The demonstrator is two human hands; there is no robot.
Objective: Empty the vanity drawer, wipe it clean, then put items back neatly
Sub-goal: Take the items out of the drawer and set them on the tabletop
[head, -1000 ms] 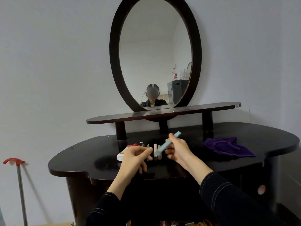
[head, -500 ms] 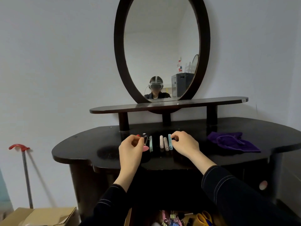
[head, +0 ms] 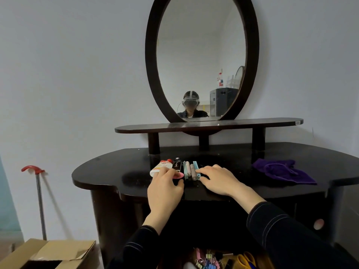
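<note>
Currently, the left hand (head: 165, 188) sits at the left end of a row of small items on the glossy black worktop (head: 108, 171). Its grip is closed down to a pinch: curled fingers and thumb hold a flat pink piece (head: 179, 175) low against the surface. That piece lies just beside a white squeeze tube with a red cap (head: 161, 167) and a black rectangular case (head: 177, 164).

Next come a pale teal stick (head: 185, 169), two beige cylinders (head: 191, 170) and a light blue stick (head: 196, 168). All are parallel, with long axes running away from the person.

The right hand (head: 217, 180) lies flat, grip wide and holding nothing, fingertips touching the light blue stick. A crumpled purple cloth (head: 281, 170) lies well to the right.

The open vanity drawer (head: 263, 261), holding coloured binder clips (head: 206, 263), lies below the worktop and toward the person, between both forearms. Either hand is about equally near, so emptying appears unfinished.
</note>
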